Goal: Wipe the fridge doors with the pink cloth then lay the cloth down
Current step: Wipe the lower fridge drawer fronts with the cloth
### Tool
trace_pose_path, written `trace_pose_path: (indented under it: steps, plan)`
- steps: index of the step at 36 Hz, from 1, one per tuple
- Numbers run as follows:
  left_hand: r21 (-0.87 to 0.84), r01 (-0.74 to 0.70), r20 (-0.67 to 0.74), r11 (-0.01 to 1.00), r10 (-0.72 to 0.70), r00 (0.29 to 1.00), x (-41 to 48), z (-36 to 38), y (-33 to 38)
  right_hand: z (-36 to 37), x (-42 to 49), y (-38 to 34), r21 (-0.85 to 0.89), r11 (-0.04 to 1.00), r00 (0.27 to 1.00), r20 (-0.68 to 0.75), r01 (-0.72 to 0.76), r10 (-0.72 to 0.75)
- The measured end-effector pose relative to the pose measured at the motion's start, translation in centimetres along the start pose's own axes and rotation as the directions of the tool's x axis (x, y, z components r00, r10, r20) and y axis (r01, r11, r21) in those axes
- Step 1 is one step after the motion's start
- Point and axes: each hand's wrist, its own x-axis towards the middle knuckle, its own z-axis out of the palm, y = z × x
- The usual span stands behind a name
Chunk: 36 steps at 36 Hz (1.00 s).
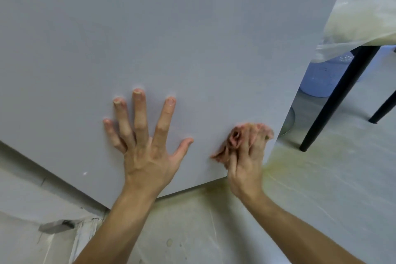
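The grey fridge door (171, 38) fills most of the head view, seen from above down to its bottom edge. My left hand (145, 146) lies flat on the door with fingers spread, holding nothing. My right hand (246, 156) presses the bunched pink cloth (231, 143) against the door near its lower right corner. Most of the cloth is hidden under my fingers.
Pale floor (321, 188) with a yellowish stain lies below the door. To the right stand black table legs (336, 100), a plastic-covered tabletop (360, 10) and a blue bucket (317, 79). A white cabinet edge (32, 188) sits at lower left.
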Motion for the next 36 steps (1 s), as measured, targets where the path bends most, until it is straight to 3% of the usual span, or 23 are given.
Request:
trace_pose_path:
  steps: [4, 10, 19, 25, 28, 32, 36]
  plan:
    - [-0.001, -0.012, 0.002, 1.0, 0.012, 1.0, 0.1, 0.2, -0.3, 2.0, -4.9, 2.4, -0.133, 0.982, 0.984, 0.136, 0.132, -0.114]
    - [0.004, -0.031, 0.004, 1.0, 0.031, 1.0, 0.1, 0.1, -0.4, 1.8, -4.3, 2.8, -0.207, 0.957, 0.972, 0.163, 0.203, -0.171]
    - [-0.01, 0.005, 0.017, 1.0, -0.005, 1.0, 0.1, 0.3, 0.1, -0.6, 4.3, -2.0, -0.165, 0.904, 0.919, 0.059, 0.394, -0.39]
    - [0.012, -0.013, 0.011, 1.0, 0.013, 1.0, 0.1, 0.5, 0.1, -0.4, 5.5, -3.5, -0.142, 0.896, 0.903, -0.026, 0.422, -0.429]
    - [0.014, -0.008, 0.019, 1.0, 0.008, 1.0, 0.1, 0.4, 0.0, 0.7, 3.5, -0.6, -0.175, 0.836, 0.851, 0.024, 0.52, -0.524]
    - [0.021, -0.026, 0.029, 0.999, 0.025, 0.999, 0.0, 0.2, -0.3, 2.8, -3.7, 3.9, -0.257, 0.764, 0.805, 0.229, 0.592, -0.547]
    - [0.012, -0.066, 0.025, 0.998, 0.065, 0.998, 0.0, 0.0, -0.9, 4.1, -5.2, 4.1, -0.292, 0.769, 0.822, 0.258, 0.568, -0.508]
